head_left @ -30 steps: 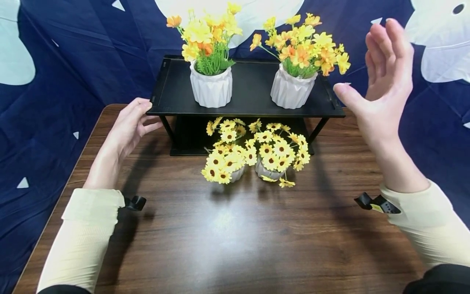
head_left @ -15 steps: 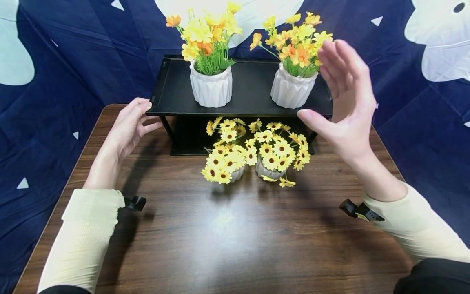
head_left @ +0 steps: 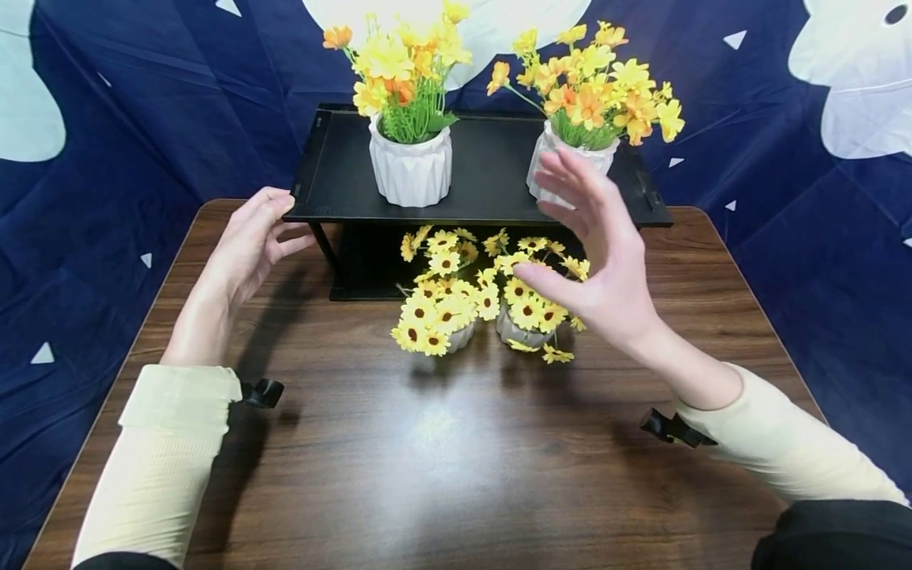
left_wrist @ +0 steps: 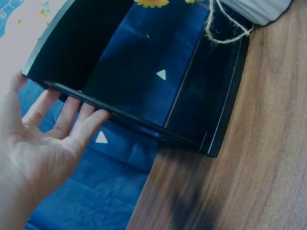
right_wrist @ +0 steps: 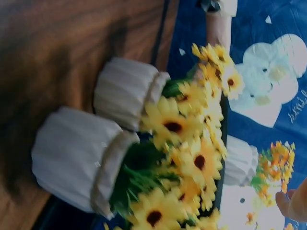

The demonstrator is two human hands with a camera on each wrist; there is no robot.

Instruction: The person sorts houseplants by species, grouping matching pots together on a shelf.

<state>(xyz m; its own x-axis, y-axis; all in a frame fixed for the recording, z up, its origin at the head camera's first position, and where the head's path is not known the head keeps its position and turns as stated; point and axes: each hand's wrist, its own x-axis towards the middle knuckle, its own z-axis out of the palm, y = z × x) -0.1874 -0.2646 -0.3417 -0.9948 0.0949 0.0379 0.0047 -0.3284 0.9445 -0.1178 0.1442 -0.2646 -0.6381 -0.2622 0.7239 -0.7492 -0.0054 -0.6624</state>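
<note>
My left hand [head_left: 249,245] holds the left front corner of a black two-tier shelf [head_left: 492,170]. In the left wrist view its fingers [left_wrist: 69,112] lie against the side bar. My right hand [head_left: 613,269] hovers over the front right potted yellow daisies [head_left: 523,309], thumb and curved fingers apart, holding nothing. It hides part of these daisies and part of the white pot with yellow-orange flowers [head_left: 587,103] on the top board. A second pot of daisies [head_left: 435,317] stands left of the first. Both white pots [right_wrist: 79,158] show twine round their rims in the right wrist view.
Another white pot with yellow-orange flowers [head_left: 411,170] stands on the top board at left. The shelf stands near the back of a brown wooden table [head_left: 342,475]. Behind hangs a dark blue cloth [head_left: 178,95] with white shapes.
My right hand has moved left and down, from beyond the shelf's right end to above the front right daisies. The left hand and the pots have stayed in place.
</note>
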